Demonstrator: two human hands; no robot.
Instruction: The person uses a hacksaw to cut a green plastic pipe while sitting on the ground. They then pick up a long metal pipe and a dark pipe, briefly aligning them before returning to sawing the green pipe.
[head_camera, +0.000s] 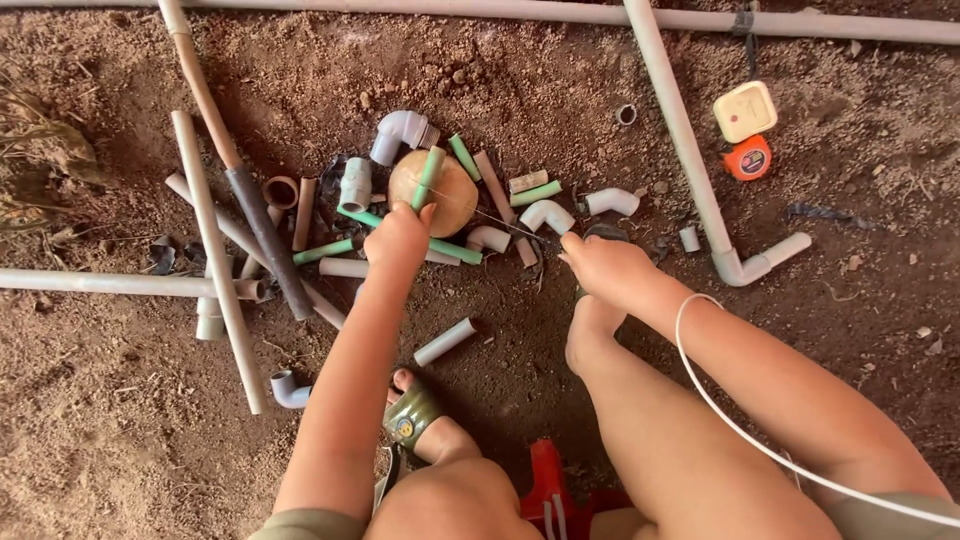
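My left hand (397, 240) is closed around a short green pipe piece (430, 172) that sticks up over a round tan ball (458, 200) lying on the dirt. A thin thread (505, 222) runs from the ball to my right hand (598, 262), whose fingertips pinch its end. Short cut pipe pieces, green and white, and white elbow fittings (548, 213) lie scattered around the ball. A white cord (700, 380) loops over my right forearm.
Long white pipes (215, 250) lie on the left, and another long pipe (680, 130) ends in a tee fitting on the right. An orange tape measure (748, 158) and a cream box (745, 110) sit at upper right. My sandalled foot (415, 415) and a red stool (548, 490) are below.
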